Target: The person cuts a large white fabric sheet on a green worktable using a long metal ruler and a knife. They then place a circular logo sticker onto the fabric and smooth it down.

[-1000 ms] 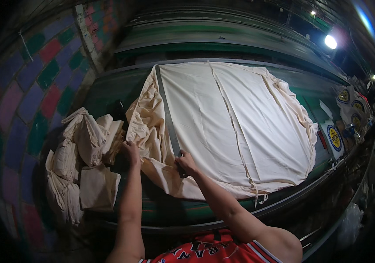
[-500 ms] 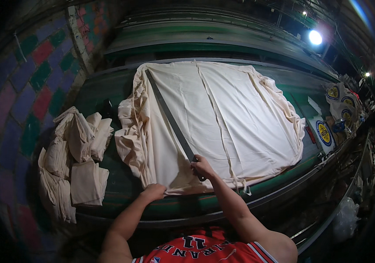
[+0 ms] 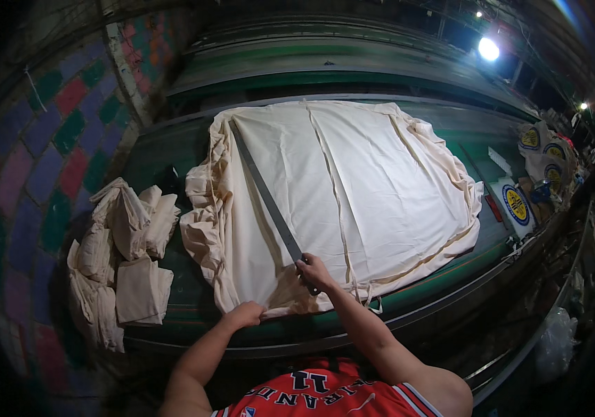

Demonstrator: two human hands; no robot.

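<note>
A large cream cloth (image 3: 395,201) lies spread over the green table, its sides bunched into ruffles and a long seam or fold running down its middle. My right hand (image 3: 316,270) is wrapped round the dark handle of a long, straight, flat blade (image 3: 263,186). This blade rests slantwise on the left part of the cloth, its tip near the far left corner. At the near left edge, my left hand (image 3: 245,315) is closed on the hem of the cloth. Its fingertips are partly hidden.
Folded cream cloth bundles (image 3: 142,290) are piled at the table's left end. Printed sheets with round blue and yellow emblems (image 3: 516,204) lie at the right. A green table (image 3: 422,285) runs beneath everything, with a painted block wall (image 3: 40,167) to the left.
The handle end of the blade has shifted slightly left with my right hand. My left hand stays at the cloth's near edge. The whole view has tilted a little.
</note>
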